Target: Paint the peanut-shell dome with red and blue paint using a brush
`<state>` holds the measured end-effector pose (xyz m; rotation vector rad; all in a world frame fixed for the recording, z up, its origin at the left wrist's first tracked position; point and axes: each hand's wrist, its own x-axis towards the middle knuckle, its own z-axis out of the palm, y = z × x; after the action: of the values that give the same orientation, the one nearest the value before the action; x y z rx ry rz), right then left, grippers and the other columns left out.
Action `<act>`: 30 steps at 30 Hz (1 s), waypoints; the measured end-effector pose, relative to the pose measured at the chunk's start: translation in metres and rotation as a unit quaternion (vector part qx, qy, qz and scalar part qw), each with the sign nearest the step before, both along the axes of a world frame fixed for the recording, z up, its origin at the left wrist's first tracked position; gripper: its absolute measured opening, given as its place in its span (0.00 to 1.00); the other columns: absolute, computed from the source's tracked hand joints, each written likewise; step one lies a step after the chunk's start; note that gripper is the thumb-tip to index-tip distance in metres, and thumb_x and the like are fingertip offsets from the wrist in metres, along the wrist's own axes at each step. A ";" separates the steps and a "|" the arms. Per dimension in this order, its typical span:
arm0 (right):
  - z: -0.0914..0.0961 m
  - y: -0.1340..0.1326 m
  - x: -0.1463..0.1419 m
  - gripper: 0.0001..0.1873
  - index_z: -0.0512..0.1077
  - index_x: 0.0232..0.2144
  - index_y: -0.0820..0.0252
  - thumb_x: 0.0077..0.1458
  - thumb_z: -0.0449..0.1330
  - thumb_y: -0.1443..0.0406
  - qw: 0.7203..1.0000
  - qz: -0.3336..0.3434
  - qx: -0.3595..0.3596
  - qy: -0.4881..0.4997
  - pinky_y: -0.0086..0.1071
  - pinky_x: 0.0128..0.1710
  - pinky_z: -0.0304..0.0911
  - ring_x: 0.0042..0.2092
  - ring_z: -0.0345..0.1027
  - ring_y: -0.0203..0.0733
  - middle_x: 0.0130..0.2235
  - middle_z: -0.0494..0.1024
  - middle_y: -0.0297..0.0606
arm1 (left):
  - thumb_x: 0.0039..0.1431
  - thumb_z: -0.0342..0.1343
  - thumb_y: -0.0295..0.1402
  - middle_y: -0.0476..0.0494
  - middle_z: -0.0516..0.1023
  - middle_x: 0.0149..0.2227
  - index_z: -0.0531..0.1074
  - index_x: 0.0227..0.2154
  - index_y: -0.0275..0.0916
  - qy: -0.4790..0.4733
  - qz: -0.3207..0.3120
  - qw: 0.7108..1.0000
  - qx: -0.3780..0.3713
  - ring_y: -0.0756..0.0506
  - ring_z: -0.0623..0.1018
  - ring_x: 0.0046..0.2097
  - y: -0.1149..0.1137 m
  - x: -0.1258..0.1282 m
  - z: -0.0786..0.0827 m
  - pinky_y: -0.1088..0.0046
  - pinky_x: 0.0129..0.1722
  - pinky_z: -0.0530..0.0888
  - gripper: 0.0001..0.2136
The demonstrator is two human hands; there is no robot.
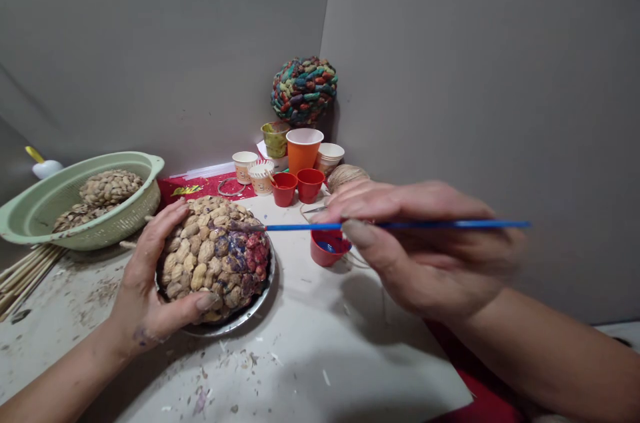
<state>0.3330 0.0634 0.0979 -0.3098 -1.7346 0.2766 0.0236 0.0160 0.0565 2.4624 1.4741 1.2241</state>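
Observation:
A dome covered in peanuts (205, 253) sits in a shallow metal pan (240, 324). Most of its shells are bare tan; those on the right side are blue, purple and pinkish red. My left hand (155, 276) wraps around the dome's left side, thumb in front and fingers behind. Pinched in my right hand (415, 243) is a blue-handled paintbrush (310, 227), lying nearly level. Its bristles touch the upper right of the dome beside the blue shells. Below the brush handle stands a red cup (327, 251) with blue paint inside, partly hidden by my right hand.
Behind are two red cups (310, 186), an orange cup (303, 155) and several paper cups (245, 166). A multicoloured peanut ball (305, 91) is by the wall corner. At left, a green basket (125, 213) holds peanut-covered pieces, with thin sticks (27, 276) below it.

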 end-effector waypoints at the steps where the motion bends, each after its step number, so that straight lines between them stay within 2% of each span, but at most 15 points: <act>1: 0.002 -0.002 0.002 0.08 0.77 0.39 0.56 0.59 0.62 0.72 0.998 0.024 0.024 -0.047 0.36 0.41 0.78 0.37 0.81 0.41 0.34 0.84 0.38 | 0.54 0.64 0.50 0.44 0.61 0.71 0.55 0.69 0.54 0.001 -0.001 1.000 -0.001 0.31 0.62 0.71 0.000 0.000 0.000 0.45 0.69 0.61 0.41; 4: 0.006 -0.007 0.008 0.08 0.76 0.40 0.60 0.61 0.58 0.73 0.972 0.036 0.113 -0.202 0.34 0.50 0.75 0.43 0.81 0.38 0.38 0.86 0.40 | 0.56 0.63 0.49 0.45 0.60 0.71 0.54 0.69 0.54 0.006 -0.004 1.000 -0.007 0.31 0.61 0.71 0.000 0.001 0.001 0.47 0.70 0.61 0.40; 7: 0.004 -0.015 0.010 0.09 0.75 0.40 0.61 0.66 0.54 0.71 0.950 -0.002 0.174 -0.261 0.32 0.55 0.72 0.46 0.79 0.36 0.40 0.86 0.37 | 0.56 0.63 0.49 0.43 0.61 0.71 0.55 0.69 0.53 0.005 -0.005 1.000 -0.003 0.31 0.61 0.71 0.000 0.002 0.002 0.45 0.69 0.61 0.40; 13: 0.010 -0.028 0.012 0.05 0.74 0.40 0.59 0.66 0.58 0.70 0.953 0.012 0.116 -0.281 0.30 0.58 0.69 0.46 0.78 0.32 0.41 0.86 0.35 | 0.55 0.64 0.50 0.42 0.61 0.70 0.56 0.69 0.50 0.005 -0.003 1.000 0.001 0.32 0.62 0.70 -0.001 0.000 0.001 0.46 0.69 0.60 0.41; 19: 0.009 -0.025 0.012 0.08 0.76 0.41 0.62 0.66 0.56 0.69 0.945 -0.008 0.168 -0.281 0.35 0.57 0.71 0.46 0.79 0.37 0.42 0.86 0.38 | 0.55 0.64 0.51 0.43 0.61 0.70 0.56 0.69 0.52 0.001 -0.006 1.000 0.006 0.32 0.62 0.71 0.000 0.000 0.001 0.47 0.69 0.61 0.41; 22: 0.007 -0.036 0.010 0.09 0.76 0.40 0.61 0.68 0.55 0.68 0.953 0.005 0.110 -0.282 0.33 0.60 0.69 0.46 0.79 0.35 0.42 0.86 0.38 | 0.54 0.64 0.51 0.43 0.62 0.70 0.56 0.69 0.52 0.005 -0.006 1.000 0.011 0.32 0.62 0.71 0.001 -0.001 0.000 0.47 0.69 0.61 0.41; 25: 0.008 -0.044 0.010 0.09 0.76 0.42 0.60 0.68 0.56 0.68 0.965 -0.029 0.016 -0.260 0.26 0.62 0.66 0.46 0.78 0.31 0.41 0.85 0.36 | 0.54 0.64 0.51 0.43 0.62 0.70 0.56 0.69 0.52 0.010 -0.006 1.000 0.014 0.33 0.62 0.70 0.001 -0.002 0.000 0.47 0.69 0.63 0.41; 27: 0.010 -0.041 0.012 0.08 0.77 0.43 0.62 0.67 0.57 0.69 0.963 -0.038 0.039 -0.265 0.28 0.61 0.67 0.47 0.78 0.32 0.42 0.85 0.38 | 0.54 0.63 0.51 0.43 0.63 0.70 0.56 0.69 0.52 0.010 -0.007 1.000 0.016 0.33 0.63 0.70 0.001 0.000 0.000 0.47 0.69 0.63 0.41; 30: 0.012 -0.032 0.013 0.10 0.77 0.42 0.61 0.67 0.55 0.69 0.946 -0.011 0.145 -0.289 0.35 0.59 0.70 0.48 0.79 0.38 0.43 0.86 0.41 | 0.55 0.63 0.51 0.44 0.65 0.69 0.57 0.69 0.53 0.007 -0.005 1.000 0.025 0.33 0.65 0.69 0.002 0.003 0.001 0.47 0.68 0.64 0.40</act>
<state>0.3464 0.0312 0.1094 -0.2018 -2.3147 -0.1058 0.0262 0.0180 0.0579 2.5106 1.4491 1.2598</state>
